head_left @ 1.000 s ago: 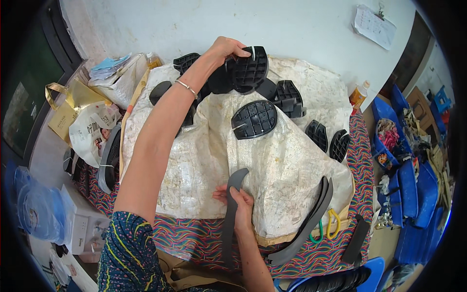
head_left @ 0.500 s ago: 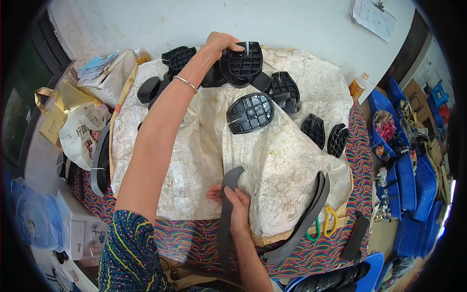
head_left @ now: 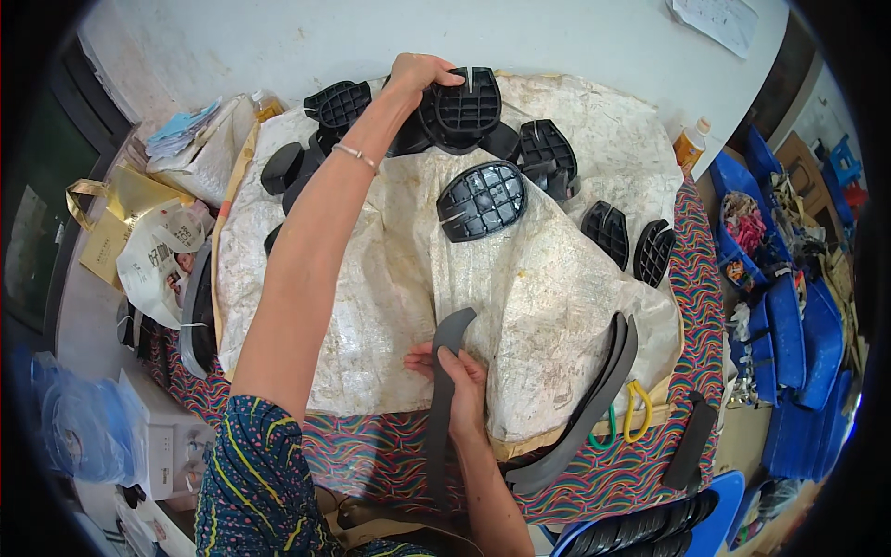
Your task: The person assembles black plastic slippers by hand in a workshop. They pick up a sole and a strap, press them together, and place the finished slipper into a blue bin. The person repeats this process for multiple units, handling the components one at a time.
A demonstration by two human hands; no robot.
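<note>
The left hand (head_left: 419,72) is reaching way out across the table and is clamped on a black ribbed heel block (head_left: 466,107) at the far edge of the white woven sack (head_left: 371,306) spread over the table. That block is lifted a bit, sitting right at the top of a loose cluster of the same moulded pieces. Another gridded block (head_left: 483,200) is lying just below it on the sack, and two smaller ones (head_left: 629,241) are resting off to the right.

Closer in, the right hand (head_left: 459,376) is wrapped around a long dark grey sole strip (head_left: 442,408), fingers closed on it, holding it upright against the near edge of the sack. The two hands are well apart, one far, one near.

A pair of curved grey strips (head_left: 594,408) is lying to the right, touching each other, with yellow-handled scissors (head_left: 636,408) just beside them on the striped cloth (head_left: 631,473).

What I'd worry about: that arm is stretched right out, and the neighbouring blocks are touching the one being gripped. Dragging it back could knock them off the far edge. The sack is also wrinkled, so it could bunch and shift everything.
</note>
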